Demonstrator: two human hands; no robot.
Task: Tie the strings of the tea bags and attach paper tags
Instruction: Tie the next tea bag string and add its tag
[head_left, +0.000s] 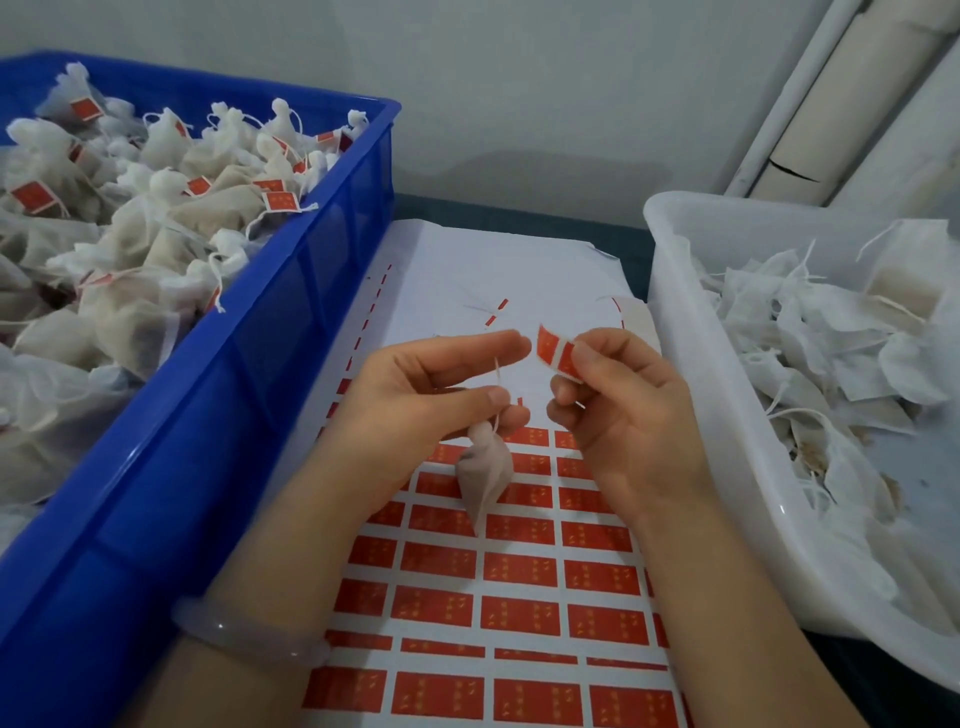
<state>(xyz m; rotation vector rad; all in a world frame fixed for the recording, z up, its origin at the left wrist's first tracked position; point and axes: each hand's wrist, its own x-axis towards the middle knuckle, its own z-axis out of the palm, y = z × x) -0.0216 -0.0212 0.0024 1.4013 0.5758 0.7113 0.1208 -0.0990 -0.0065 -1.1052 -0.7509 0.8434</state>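
The left hand (431, 395) pinches the thin white string (497, 382) of a small dangling gauze tea bag (485, 475); the right hand (618, 400) pinches a red paper tag (556, 352).

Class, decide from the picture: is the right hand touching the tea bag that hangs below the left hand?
Apart. The head view shows the tag sheet between the right hand and the tea bag, hanging from the left hand.

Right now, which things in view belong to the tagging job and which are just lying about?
In the job: tea bag hanging by its string from the left hand; red tag pinched by the right hand; sheet of tags underneath; white tub of untagged bags; blue crate of tagged bags.
Just there: pipes in the corner; bracelet on the left wrist.
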